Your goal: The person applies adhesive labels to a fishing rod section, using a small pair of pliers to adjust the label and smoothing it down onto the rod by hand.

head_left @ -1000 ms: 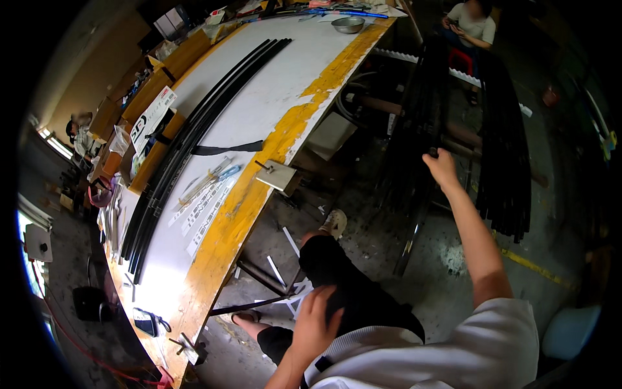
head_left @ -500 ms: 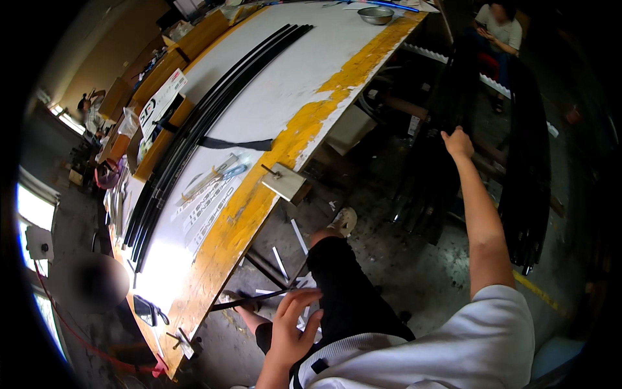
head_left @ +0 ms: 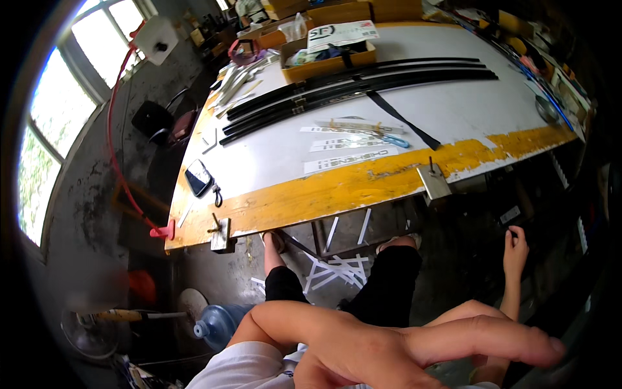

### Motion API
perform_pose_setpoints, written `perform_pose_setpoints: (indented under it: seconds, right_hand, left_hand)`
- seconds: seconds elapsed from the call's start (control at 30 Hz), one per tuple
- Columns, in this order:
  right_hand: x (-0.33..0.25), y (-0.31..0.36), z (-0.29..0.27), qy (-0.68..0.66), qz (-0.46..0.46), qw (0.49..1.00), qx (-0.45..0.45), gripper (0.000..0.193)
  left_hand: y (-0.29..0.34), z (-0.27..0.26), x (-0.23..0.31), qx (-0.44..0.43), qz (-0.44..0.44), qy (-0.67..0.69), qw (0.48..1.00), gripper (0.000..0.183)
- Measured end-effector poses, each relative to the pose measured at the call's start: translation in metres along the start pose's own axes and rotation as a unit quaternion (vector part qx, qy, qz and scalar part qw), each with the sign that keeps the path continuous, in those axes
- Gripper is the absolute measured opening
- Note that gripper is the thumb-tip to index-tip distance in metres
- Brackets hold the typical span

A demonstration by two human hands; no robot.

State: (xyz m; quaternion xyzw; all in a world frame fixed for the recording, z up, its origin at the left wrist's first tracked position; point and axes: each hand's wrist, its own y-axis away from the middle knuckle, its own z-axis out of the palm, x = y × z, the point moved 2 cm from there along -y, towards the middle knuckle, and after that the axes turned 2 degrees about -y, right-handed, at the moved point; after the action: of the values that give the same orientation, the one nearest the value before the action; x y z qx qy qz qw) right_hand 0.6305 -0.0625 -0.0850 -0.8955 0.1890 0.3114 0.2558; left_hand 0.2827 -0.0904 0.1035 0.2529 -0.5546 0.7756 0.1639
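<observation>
My left hand (head_left: 395,343) is large and close at the bottom, its index finger stretched to the right and nothing seen in it. Lower right, my right hand (head_left: 515,254) has its fingers bent together beside dark material in shadow; what they hold, if anything, is too dark to make out. Ahead, a bundle of long black strips (head_left: 311,100) lies across the white worktable (head_left: 259,162). A flat black strap (head_left: 405,120) crosses toward the yellow front edge. Near it lie lettered white sticker strips (head_left: 350,160) and a blue-handled tool (head_left: 394,140).
Metal clamps (head_left: 434,180) sit on the table's front edge. A phone (head_left: 197,178) lies at the left corner. Behind the strips stands an open cardboard box (head_left: 298,70). White offcuts (head_left: 337,272) litter the floor; a blue water bottle (head_left: 220,324) lies lower left.
My view has swung left, bringing the window and whole table into sight. My left hand has risen across my front toward the right. My right hand now appears lower and farther right.
</observation>
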Motion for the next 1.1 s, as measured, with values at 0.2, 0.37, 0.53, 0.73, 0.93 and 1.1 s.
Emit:
perform_pose_setpoints:
  seconds: [0.2,0.37,0.53,0.73,0.93,1.1]
  right_hand:
    - [-0.086,0.006,0.034,-0.031,-0.076,0.993,-0.09,0.013]
    - [-0.163,0.039,0.066,0.068,-0.249,0.96,-0.111,0.012]
    - [-0.214,0.059,0.081,0.0,-0.374,0.921,-0.111,0.009]
    - [-0.258,0.032,0.096,0.018,-0.447,0.887,-0.116,0.006]
    - [-0.302,-0.054,0.139,0.129,-0.426,0.886,-0.13,0.01]
    - [-0.329,-0.12,0.207,0.157,-0.46,0.86,-0.152,0.014]
  left_hand:
    - [0.007,0.006,0.039,-0.046,0.063,-0.062,0.995,0.075]
    - [0.031,0.007,0.087,-0.108,0.085,-0.148,0.979,0.076]
    - [0.092,-0.023,0.124,-0.006,-0.191,-0.183,0.964,0.068]
    - [0.321,-0.071,0.08,0.124,-0.569,-0.59,0.559,0.045]
    - [0.439,-0.053,0.063,0.184,-0.619,-0.649,0.402,0.03]
    - [0.455,-0.055,0.059,0.275,-0.59,-0.65,0.393,0.024]
